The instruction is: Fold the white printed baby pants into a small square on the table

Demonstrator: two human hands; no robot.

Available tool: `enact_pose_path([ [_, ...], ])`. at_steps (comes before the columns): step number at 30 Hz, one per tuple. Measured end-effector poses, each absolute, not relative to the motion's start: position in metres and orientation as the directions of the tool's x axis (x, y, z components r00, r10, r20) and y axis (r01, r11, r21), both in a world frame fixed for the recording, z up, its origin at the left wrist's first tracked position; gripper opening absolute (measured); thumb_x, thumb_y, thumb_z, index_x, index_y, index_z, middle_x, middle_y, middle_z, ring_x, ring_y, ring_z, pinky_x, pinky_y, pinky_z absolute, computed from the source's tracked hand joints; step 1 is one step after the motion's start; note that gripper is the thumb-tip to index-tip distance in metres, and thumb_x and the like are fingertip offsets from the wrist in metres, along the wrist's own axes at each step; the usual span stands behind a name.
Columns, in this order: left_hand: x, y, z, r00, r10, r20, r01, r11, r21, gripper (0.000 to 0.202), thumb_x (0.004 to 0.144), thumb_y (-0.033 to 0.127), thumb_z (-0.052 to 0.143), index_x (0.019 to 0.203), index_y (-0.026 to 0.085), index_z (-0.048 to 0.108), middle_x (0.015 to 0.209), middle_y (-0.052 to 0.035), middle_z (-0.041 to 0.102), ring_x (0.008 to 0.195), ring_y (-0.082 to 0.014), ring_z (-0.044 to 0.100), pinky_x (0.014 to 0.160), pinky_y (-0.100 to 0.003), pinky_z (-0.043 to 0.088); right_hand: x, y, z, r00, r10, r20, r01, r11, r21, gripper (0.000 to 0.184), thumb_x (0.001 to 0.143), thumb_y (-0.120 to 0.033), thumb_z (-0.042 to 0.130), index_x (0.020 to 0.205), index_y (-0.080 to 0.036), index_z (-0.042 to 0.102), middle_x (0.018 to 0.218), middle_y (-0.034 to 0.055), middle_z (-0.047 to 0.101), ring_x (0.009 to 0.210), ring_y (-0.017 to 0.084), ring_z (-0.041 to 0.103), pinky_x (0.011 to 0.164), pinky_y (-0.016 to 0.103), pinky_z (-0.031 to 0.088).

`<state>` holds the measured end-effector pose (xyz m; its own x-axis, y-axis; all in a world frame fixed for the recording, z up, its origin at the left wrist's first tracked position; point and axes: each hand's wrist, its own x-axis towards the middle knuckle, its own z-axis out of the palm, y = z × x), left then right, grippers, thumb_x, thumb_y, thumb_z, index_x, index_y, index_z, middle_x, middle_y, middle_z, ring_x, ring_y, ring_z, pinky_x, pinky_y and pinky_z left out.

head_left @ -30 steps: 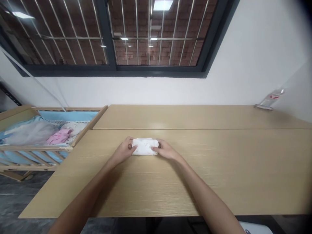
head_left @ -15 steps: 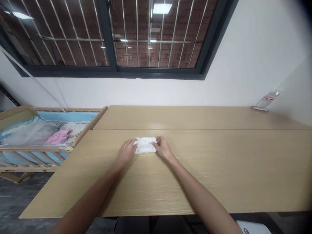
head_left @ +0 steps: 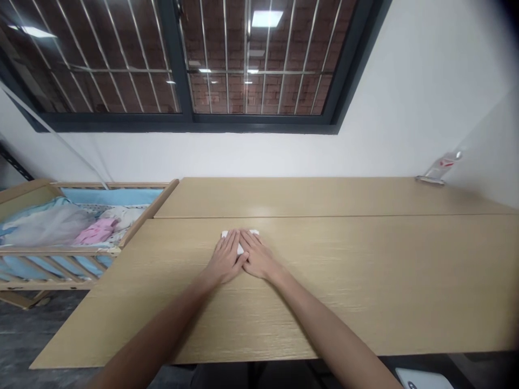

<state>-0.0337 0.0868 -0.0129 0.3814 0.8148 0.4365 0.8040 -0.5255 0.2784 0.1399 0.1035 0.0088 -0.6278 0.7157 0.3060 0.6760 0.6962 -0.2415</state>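
One folded white cloth (head_left: 240, 249) lies on the wooden tabletop (head_left: 365, 281), mostly covered by two flat hands, left hand (head_left: 226, 258) and right hand (head_left: 257, 258), their fingers straight and close together. Tabletop stretches broadly rightward; the left edge, near one crib (head_left: 60, 251), is closer.

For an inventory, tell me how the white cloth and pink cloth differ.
The white cloth lies flat on the table; the pink cloth is bunched in the crib. The left hand and right hand largely hide the white cloth; no hand touches the pink cloth.
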Motion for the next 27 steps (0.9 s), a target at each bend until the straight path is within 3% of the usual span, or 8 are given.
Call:
enact_pose_path([
  [5, -0.047, 0.09, -0.022, 0.387, 0.836, 0.39, 0.82, -0.505, 0.269, 0.071, 0.104, 0.055, 0.025, 0.159, 0.009, 0.022, 0.164, -0.0199, 0.028, 0.155, -0.0287, 0.02, 0.125, -0.049, 0.022, 0.148, 0.105, 0.01, -0.606, 0.738, 0.298, 0.688, 0.674, -0.27, 0.072, 0.097, -0.04, 0.045, 0.16, -0.011, 0.027, 0.163, 0.0179, 0.032, 0.154, 0.028, 0.021, 0.126, 0.051, 0.014],
  [10, -0.054, 0.088, -0.029, 0.325, 0.869, 0.374, 0.866, -0.432, 0.251, 0.078, 0.103, 0.059, 0.026, 0.159, 0.006, 0.018, 0.164, -0.0236, 0.025, 0.154, -0.0343, 0.019, 0.123, -0.052, 0.024, 0.16, 0.105, 0.013, -0.584, 0.77, 0.256, 0.694, 0.638, -0.335, 0.08, 0.1, -0.061, 0.039, 0.16, -0.01, 0.025, 0.165, 0.0193, 0.027, 0.155, 0.03, 0.018, 0.126, 0.05, 0.015],
  [14, -0.055, 0.087, -0.027, 0.324, 0.854, 0.407, 0.87, -0.438, 0.226, 0.08, 0.102, 0.06, 0.028, 0.159, 0.005, 0.019, 0.164, -0.0255, 0.025, 0.154, -0.0373, 0.019, 0.122, -0.054, 0.024, 0.171, 0.106, 0.012, -0.584, 0.78, 0.225, 0.694, 0.623, -0.361, 0.085, 0.099, -0.066, 0.039, 0.161, -0.011, 0.021, 0.166, 0.0202, 0.022, 0.156, 0.031, 0.015, 0.125, 0.052, 0.018],
  [18, -0.059, 0.088, -0.014, 0.435, 0.784, 0.443, 0.815, -0.552, 0.178, 0.08, 0.099, 0.062, 0.039, 0.157, 0.009, 0.025, 0.161, -0.022, 0.033, 0.152, -0.0365, 0.025, 0.121, -0.053, 0.024, 0.175, 0.106, 0.016, -0.606, 0.712, 0.354, 0.644, 0.701, -0.306, 0.082, 0.096, -0.057, 0.051, 0.159, -0.011, 0.027, 0.168, 0.0222, 0.01, 0.156, 0.036, 0.006, 0.123, 0.057, 0.019],
  [22, -0.062, 0.09, -0.004, 0.459, 0.789, 0.409, 0.785, -0.575, 0.23, 0.071, 0.094, 0.061, 0.049, 0.15, 0.018, 0.041, 0.152, -0.0159, 0.049, 0.139, -0.0331, 0.045, 0.115, -0.051, 0.034, 0.176, 0.108, 0.021, -0.635, 0.664, 0.395, 0.581, 0.748, -0.322, 0.067, 0.09, -0.039, 0.061, 0.151, -0.016, 0.043, 0.16, 0.0209, 0.034, 0.149, 0.036, 0.029, 0.119, 0.057, 0.026],
  [25, -0.06, 0.092, -0.005, 0.399, 0.814, 0.422, 0.784, -0.542, 0.303, 0.07, 0.089, 0.059, 0.059, 0.145, 0.019, 0.047, 0.147, -0.0159, 0.054, 0.135, -0.0336, 0.049, 0.114, -0.052, 0.033, 0.175, 0.113, 0.02, -0.634, 0.687, 0.356, 0.582, 0.726, -0.366, 0.067, 0.085, -0.027, 0.059, 0.149, -0.016, 0.044, 0.153, 0.0188, 0.046, 0.143, 0.033, 0.039, 0.118, 0.054, 0.029],
  [27, -0.058, 0.094, -0.005, 0.371, 0.816, 0.445, 0.767, -0.539, 0.349, 0.058, 0.09, 0.047, 0.059, 0.14, 0.02, 0.051, 0.141, -0.0149, 0.059, 0.132, -0.0319, 0.051, 0.116, -0.052, 0.032, 0.175, 0.117, 0.018, -0.601, 0.706, 0.374, 0.585, 0.708, -0.396, 0.066, 0.081, -0.018, 0.056, 0.146, -0.016, 0.047, 0.15, 0.0166, 0.05, 0.14, 0.031, 0.043, 0.117, 0.051, 0.031],
])
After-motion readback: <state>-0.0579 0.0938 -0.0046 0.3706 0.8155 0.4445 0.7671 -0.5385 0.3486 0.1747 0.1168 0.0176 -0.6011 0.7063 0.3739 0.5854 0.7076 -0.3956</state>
